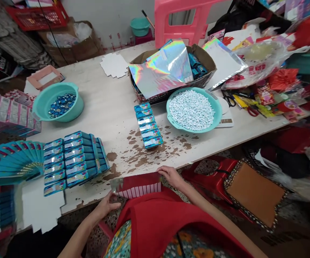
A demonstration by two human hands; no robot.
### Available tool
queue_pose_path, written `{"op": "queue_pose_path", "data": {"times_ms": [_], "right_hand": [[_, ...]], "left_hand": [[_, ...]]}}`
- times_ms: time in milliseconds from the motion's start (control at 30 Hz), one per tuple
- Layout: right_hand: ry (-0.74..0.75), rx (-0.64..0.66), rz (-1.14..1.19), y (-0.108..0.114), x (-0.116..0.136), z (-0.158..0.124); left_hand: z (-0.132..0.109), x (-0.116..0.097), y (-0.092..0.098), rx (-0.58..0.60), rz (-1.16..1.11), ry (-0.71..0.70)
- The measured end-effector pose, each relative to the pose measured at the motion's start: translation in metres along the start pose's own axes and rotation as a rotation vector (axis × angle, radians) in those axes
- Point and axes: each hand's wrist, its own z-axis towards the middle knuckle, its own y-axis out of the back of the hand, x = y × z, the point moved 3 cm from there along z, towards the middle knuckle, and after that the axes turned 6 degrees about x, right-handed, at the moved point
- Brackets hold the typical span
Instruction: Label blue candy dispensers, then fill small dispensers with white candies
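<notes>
At the table's front edge, a shiny mirror-like sheet [137, 180] is held between my two hands, reflecting red and with a row of pale tabs along its lower side. My right hand [171, 176] pinches its upper right corner. At the left end, my left hand [107, 205] grips the sheet with its fingertips, the thumb lower down. Just beyond it stands a short row of small blue boxes [148, 126]. Stacked blue boxes [76, 157] lie to the left, beside fanned blue cards [15, 157].
A turquoise basin [76, 107] holds blue glassy pieces; another basin [218, 114] is full of pale pellets. Behind stands a cardboard box [211, 66] topped by a holographic sheet [165, 70]. Scissors [229, 100] and packets lie right. A red stool [219, 168] is beside me.
</notes>
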Motion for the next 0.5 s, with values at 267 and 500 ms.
{"op": "queue_pose_path", "data": {"times_ms": [267, 500], "right_hand": [[-0.066, -0.014, 0.029, 0.003, -0.012, 0.006], [-0.100, -0.043, 0.059, 0.005, -0.017, 0.003]], "left_hand": [[-0.003, -0.016, -0.043, -0.039, -0.417, -0.124], [-0.008, 0.003, -0.056, -0.022, -0.595, -0.013]]}}
